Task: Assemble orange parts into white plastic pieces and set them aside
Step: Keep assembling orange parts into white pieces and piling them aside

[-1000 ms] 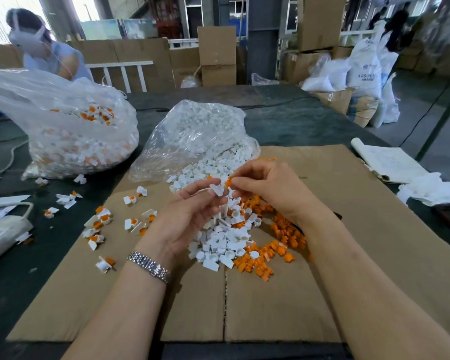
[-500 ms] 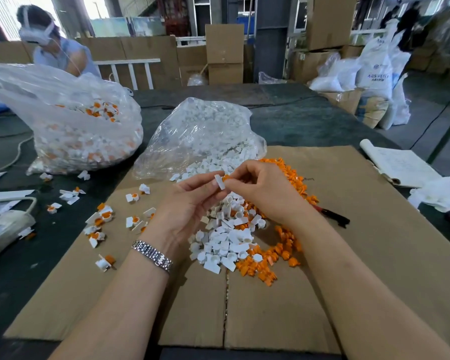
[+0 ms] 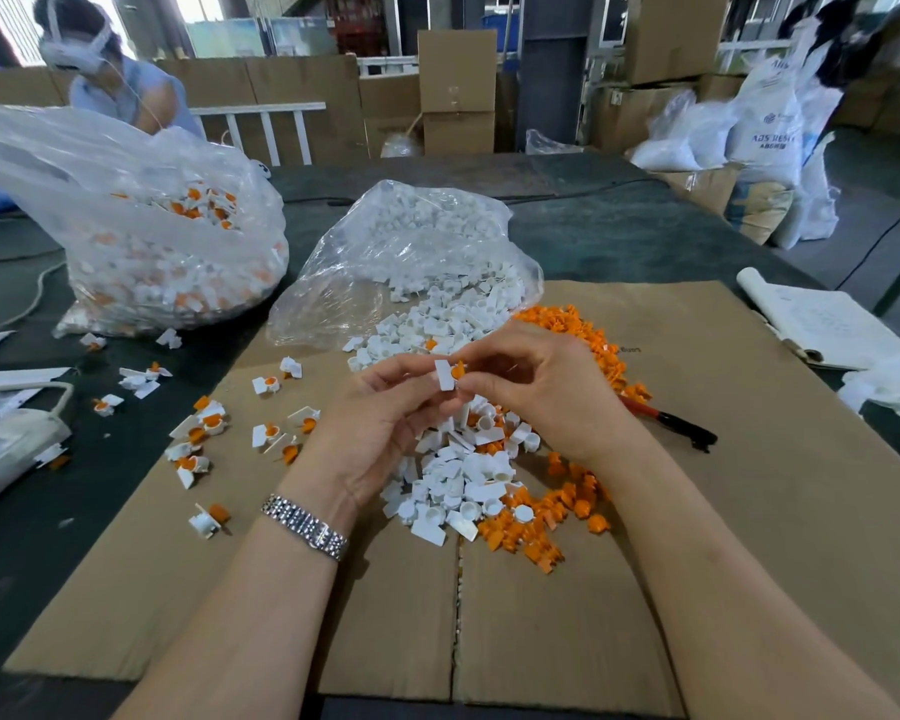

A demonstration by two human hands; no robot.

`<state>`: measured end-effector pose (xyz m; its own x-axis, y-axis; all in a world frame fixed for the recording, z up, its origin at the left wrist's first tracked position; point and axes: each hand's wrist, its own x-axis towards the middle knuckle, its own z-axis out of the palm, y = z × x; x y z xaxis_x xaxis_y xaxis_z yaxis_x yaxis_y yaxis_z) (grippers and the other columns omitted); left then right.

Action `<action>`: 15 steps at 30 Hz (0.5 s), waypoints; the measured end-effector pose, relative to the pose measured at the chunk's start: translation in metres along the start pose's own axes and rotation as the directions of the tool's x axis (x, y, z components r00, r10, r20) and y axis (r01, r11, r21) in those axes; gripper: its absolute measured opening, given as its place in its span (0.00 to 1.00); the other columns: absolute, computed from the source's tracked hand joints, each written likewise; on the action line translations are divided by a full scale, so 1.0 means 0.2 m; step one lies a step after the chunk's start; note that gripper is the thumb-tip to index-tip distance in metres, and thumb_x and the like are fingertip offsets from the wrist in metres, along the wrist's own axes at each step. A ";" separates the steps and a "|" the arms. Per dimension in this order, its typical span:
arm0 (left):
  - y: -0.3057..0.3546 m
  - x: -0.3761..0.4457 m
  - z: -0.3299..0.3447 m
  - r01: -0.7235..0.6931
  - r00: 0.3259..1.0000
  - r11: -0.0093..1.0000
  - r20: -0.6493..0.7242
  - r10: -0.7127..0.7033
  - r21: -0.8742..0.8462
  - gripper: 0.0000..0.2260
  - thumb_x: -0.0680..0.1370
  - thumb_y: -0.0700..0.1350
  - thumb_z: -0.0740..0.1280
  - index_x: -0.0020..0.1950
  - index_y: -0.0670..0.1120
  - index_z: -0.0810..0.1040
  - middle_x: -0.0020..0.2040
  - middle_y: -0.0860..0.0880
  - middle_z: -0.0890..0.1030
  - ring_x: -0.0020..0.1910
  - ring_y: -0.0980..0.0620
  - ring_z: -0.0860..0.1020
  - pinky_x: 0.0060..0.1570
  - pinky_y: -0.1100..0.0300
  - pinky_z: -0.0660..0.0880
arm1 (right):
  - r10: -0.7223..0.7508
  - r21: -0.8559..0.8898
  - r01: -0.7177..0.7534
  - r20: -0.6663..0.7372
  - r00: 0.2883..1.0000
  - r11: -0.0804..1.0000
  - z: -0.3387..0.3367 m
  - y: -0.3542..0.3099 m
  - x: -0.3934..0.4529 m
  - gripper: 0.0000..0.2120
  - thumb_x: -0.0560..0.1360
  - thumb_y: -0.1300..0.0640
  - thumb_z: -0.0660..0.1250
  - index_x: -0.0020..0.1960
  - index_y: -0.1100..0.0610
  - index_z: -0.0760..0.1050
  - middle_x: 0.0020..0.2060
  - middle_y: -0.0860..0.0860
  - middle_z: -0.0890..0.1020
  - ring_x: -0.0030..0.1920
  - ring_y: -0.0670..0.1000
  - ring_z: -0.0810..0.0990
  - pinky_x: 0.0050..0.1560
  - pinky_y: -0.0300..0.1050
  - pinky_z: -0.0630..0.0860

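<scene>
Head view: white piece (image 3: 445,375) pinched between hands.

Readable print appeared in only a few places, most of it faint.

A white sack (image 3: 767,132) at the far right carried a dark round logo and, under it, blue lettering that read roughly "ABS RESIN", with a smaller line beneath too blurred to make out. A short line of small dark print sat on the cardboard sheet (image 3: 697,459) near its far edge, just beyond the orange parts, too small to read. The open notebook (image 3: 827,324) at the right showed faint rows of writing, none of it legible.
</scene>
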<state>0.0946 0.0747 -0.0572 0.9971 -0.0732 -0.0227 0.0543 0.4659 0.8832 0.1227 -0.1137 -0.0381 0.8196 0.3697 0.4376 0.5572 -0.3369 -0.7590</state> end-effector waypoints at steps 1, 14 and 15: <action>0.01 0.00 0.00 -0.001 1.000 1.000 0.003 0.001 0.007 0.08 0.72 0.35 0.73 0.50 0.37 0.87 0.51 0.36 0.86 0.48 0.44 0.87 0.46 0.60 0.83 | -0.008 -0.008 0.008 -0.006 1.000 1.000 0.00 0.00 0.00 0.11 0.74 0.58 0.75 0.56 0.55 0.84 0.48 0.49 0.82 0.50 0.47 0.82 0.54 0.48 0.80; 0.01 -0.02 -0.01 0.041 0.996 0.995 -0.076 -0.034 0.092 0.07 0.70 0.36 0.77 0.47 0.38 0.87 0.51 0.35 0.86 0.49 0.40 0.87 0.46 0.60 0.83 | -0.129 -0.142 0.124 -0.022 0.991 0.982 0.03 -0.01 -0.03 0.10 0.74 0.61 0.75 0.55 0.57 0.83 0.46 0.48 0.82 0.46 0.44 0.81 0.49 0.39 0.80; 0.01 -0.02 -0.01 0.040 0.997 0.994 -0.075 -0.032 0.102 0.07 0.69 0.36 0.78 0.46 0.39 0.87 0.50 0.35 0.86 0.50 0.40 0.87 0.46 0.60 0.83 | -0.128 -0.144 0.123 -0.020 0.992 0.982 0.03 -0.01 -0.03 0.10 0.74 0.61 0.75 0.55 0.56 0.83 0.46 0.48 0.82 0.46 0.44 0.81 0.49 0.39 0.80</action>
<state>0.0908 0.0783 -0.0561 0.9961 -0.0220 -0.0860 0.0880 0.3698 0.9249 0.1166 -0.1098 -0.0421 0.7444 0.3920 0.5405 0.6673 -0.4094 -0.6221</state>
